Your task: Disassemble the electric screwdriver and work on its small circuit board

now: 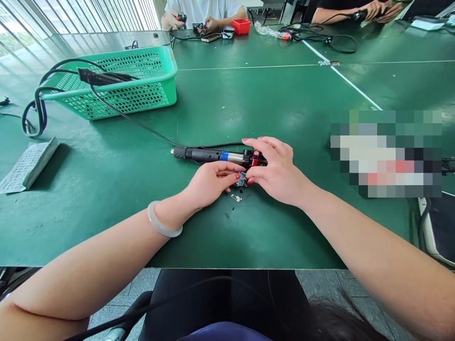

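Observation:
On the green table lies a black cylindrical tool with a blue band, a silvery section and a red part at its right end, and a cable runs from it. Just in front of it, my left hand pinches a small grey-blue part between thumb and fingers. My right hand is curved over the tool's right end, its thumb close to the small part and its fingers apart near the red piece. A small metal plate and tiny dark bits lie below my hands.
A green basket with black cables stands at the back left. At the left edge lies a paper-wrapped block. A pixelated area covers something on the right. Across the table, two people handle devices near a red box and coiled cables.

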`<action>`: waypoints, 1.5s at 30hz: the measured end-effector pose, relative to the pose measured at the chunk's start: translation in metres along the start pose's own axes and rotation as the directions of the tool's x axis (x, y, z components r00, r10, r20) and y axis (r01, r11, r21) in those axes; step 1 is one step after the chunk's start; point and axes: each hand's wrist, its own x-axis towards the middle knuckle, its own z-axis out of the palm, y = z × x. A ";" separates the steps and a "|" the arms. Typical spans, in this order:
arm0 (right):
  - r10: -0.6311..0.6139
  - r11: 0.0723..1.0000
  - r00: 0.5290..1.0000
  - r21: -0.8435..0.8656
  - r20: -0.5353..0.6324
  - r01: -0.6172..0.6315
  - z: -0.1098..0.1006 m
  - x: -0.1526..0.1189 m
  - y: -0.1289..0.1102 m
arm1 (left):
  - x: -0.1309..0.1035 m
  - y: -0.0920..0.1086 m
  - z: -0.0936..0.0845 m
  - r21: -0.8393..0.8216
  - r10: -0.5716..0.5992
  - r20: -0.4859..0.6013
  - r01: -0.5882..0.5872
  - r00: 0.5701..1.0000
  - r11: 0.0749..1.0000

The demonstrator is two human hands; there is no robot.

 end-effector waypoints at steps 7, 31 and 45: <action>0.057 0.998 0.998 0.041 -0.015 -0.056 -0.009 0.000 0.000 | -0.001 0.004 0.004 -0.035 -0.064 -0.068 0.062 0.996 0.997; 0.108 0.992 0.992 0.072 -0.068 -0.104 -0.012 0.000 0.001 | 0.001 -0.002 -0.003 0.086 -0.022 -0.055 0.027 0.998 0.996; 0.030 0.999 0.996 0.039 -0.087 -0.027 -0.006 0.000 0.004 | 0.000 0.002 0.009 -0.030 -0.020 0.051 0.021 0.999 0.999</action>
